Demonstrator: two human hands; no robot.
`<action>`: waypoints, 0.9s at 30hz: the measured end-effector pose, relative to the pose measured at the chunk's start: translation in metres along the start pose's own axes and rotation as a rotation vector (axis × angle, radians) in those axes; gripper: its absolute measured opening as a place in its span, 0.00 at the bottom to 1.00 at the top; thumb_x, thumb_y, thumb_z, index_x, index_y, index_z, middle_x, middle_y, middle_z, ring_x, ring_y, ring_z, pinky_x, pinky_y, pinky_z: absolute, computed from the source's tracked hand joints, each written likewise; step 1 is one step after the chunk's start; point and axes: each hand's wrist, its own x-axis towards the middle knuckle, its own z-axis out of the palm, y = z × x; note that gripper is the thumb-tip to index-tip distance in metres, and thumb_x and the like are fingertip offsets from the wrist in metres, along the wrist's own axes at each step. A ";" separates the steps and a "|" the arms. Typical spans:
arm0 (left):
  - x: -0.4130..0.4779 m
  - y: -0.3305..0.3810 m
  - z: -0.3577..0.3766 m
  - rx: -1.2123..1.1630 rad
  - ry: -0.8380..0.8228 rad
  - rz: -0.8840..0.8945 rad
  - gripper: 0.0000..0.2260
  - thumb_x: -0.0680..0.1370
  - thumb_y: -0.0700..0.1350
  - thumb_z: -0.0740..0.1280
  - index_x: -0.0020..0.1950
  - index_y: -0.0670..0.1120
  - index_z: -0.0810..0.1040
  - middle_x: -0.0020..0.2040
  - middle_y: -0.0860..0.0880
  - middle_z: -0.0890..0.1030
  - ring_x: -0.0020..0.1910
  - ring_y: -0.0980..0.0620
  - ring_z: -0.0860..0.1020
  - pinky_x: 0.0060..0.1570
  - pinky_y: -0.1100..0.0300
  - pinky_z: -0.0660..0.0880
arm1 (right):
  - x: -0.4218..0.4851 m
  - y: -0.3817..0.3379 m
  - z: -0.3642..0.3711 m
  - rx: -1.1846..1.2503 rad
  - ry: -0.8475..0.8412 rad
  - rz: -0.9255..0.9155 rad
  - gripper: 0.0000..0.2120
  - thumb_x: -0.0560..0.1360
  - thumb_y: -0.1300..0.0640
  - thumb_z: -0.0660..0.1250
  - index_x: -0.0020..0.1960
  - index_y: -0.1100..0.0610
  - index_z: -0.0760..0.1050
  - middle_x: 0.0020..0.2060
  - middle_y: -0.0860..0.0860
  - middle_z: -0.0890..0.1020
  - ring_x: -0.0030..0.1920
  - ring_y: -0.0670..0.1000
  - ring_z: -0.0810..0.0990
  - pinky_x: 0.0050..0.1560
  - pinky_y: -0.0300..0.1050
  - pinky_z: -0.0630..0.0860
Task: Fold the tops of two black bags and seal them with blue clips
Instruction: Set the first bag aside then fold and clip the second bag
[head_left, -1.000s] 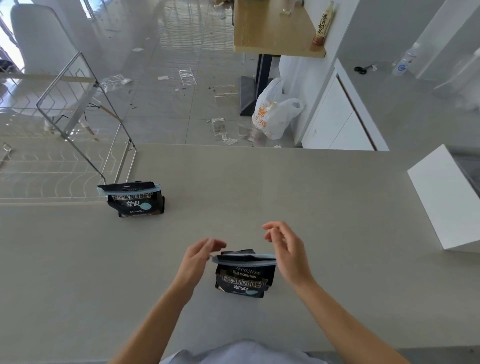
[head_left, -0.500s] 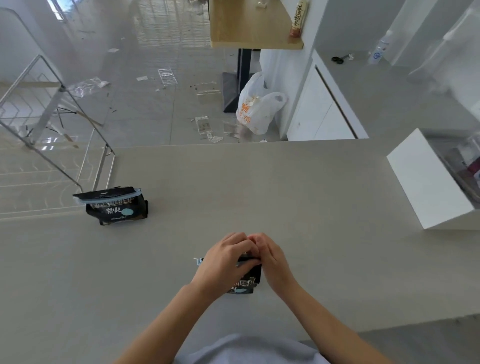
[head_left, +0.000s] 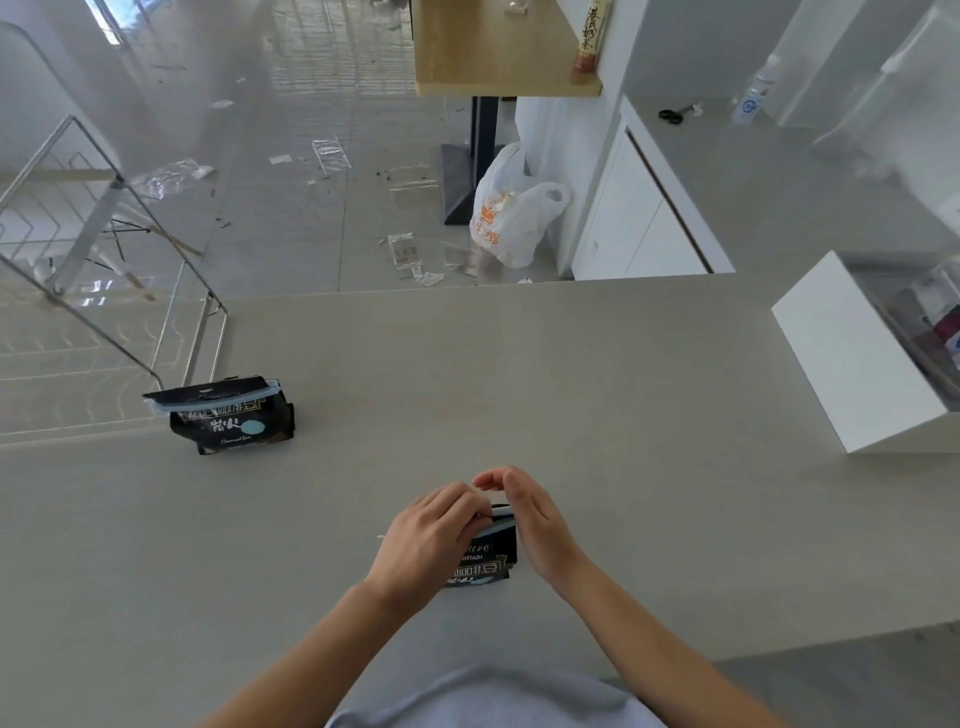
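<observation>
A black bag with white lettering stands near the front of the counter, a blue clip across its folded top. My left hand covers the bag's left half, fingers pressed on the clip. My right hand curves around the bag's right end, fingertips arched above the top and touching little that I can see. A second black bag stands far left, its top folded under its own blue clip.
A white box sits at the right with a clear container behind it. A wire rack stands at the far left behind the second bag. The beige counter ends ahead, with littered floor and a plastic shopping bag beyond.
Both hands closed in over the near bag's clip from apart, then the right hand's fingers lifted and opened slightly. The view shifted left to right.
</observation>
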 end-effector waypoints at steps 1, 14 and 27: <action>-0.002 0.000 0.001 -0.029 0.007 -0.014 0.06 0.76 0.44 0.61 0.43 0.45 0.76 0.38 0.48 0.79 0.36 0.54 0.73 0.33 0.61 0.72 | 0.000 0.000 0.000 -0.043 0.003 -0.008 0.16 0.79 0.49 0.50 0.47 0.46 0.77 0.48 0.50 0.80 0.56 0.50 0.75 0.61 0.44 0.69; 0.013 -0.004 -0.002 0.109 -0.227 -0.058 0.12 0.75 0.58 0.60 0.48 0.50 0.72 0.43 0.55 0.78 0.35 0.50 0.76 0.28 0.59 0.67 | 0.001 0.003 -0.003 -0.065 -0.010 0.067 0.18 0.81 0.53 0.51 0.40 0.50 0.76 0.40 0.50 0.78 0.45 0.52 0.76 0.52 0.56 0.72; 0.014 0.002 -0.005 0.171 -0.166 0.208 0.07 0.74 0.47 0.69 0.38 0.46 0.78 0.31 0.52 0.79 0.22 0.48 0.72 0.16 0.63 0.65 | -0.006 0.012 -0.001 -0.186 0.070 0.035 0.16 0.78 0.50 0.49 0.42 0.46 0.75 0.41 0.50 0.80 0.47 0.54 0.79 0.52 0.54 0.75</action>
